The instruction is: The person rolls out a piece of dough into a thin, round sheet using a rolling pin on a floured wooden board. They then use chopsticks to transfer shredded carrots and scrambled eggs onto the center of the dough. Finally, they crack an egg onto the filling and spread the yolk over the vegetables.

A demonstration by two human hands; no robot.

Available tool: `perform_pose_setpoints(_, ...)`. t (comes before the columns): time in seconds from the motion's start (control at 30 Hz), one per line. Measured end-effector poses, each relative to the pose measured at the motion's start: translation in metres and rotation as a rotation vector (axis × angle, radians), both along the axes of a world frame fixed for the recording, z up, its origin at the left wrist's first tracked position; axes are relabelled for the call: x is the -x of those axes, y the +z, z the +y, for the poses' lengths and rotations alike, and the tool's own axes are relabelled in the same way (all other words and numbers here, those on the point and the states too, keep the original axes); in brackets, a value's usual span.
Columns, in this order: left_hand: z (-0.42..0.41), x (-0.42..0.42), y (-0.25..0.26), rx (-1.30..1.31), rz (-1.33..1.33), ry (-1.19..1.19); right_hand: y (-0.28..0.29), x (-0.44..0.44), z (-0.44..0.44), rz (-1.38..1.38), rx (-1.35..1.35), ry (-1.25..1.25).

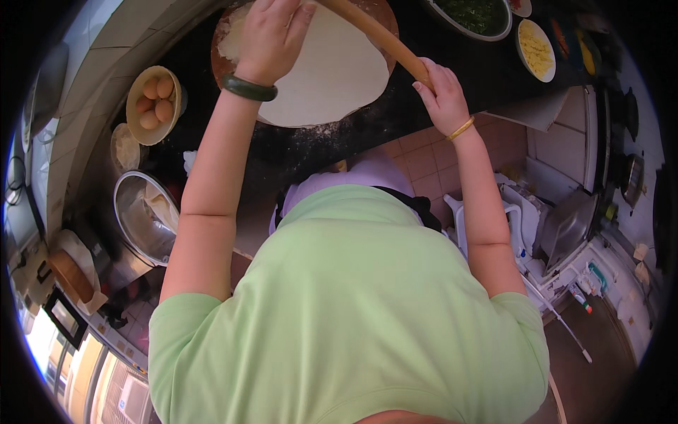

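A large thin sheet of rolled dough (pixel 328 79) covers most of a round brown board (pixel 391 16) on the dark counter. A long wooden rolling pin (pixel 371 29) slants across the dough's far right part. My right hand (pixel 442 95) grips its near end. My left hand (pixel 275 37) is over the left part of the dough, fingers extended near the pin's far end; whether it touches the pin or the dough is unclear. Loose flour (pixel 230 40) lies at the board's left edge, with more scattered on the counter before the dough.
A bowl of eggs (pixel 133 108), a small dish of pale powder (pixel 126 148) and a steel bowl (pixel 124 222) stand at the left. At the far right are a bowl of chopped greens (pixel 506 33) and a plate of yellow food pieces (pixel 551 69).
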State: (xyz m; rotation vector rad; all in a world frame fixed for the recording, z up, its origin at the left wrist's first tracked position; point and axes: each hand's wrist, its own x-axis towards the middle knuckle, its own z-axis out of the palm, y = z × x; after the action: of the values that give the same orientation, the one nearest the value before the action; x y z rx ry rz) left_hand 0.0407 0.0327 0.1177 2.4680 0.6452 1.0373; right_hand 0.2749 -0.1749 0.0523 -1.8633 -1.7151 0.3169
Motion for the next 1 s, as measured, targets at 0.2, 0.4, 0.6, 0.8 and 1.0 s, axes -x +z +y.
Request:
perform_pose_setpoints(0.2,-0.054,0.100,-0.073,-0.112,0.655,0.113,-0.020,0.030,0.037,-0.194,-0.031,0.490)
perform_pose_setpoints(0.4,-0.072,0.099,-0.099,-0.099,0.681,0.331,-0.041,0.047,0.043,-0.422,0.007,0.243)
perform_pose_setpoints(0.6,-0.119,0.112,-0.096,-0.028,0.723,0.261,-0.051,0.057,-0.002,-0.379,0.085,0.236)
perform_pose_setpoints(0.8,0.000,0.068,-0.110,-0.198,0.468,0.493,-0.053,0.037,0.125,-0.478,-0.104,-0.098)
perform_pose_setpoints(1.0,-0.007,0.075,-0.106,-0.173,0.400,0.546,-0.044,0.042,0.097,-0.449,-0.150,0.150)
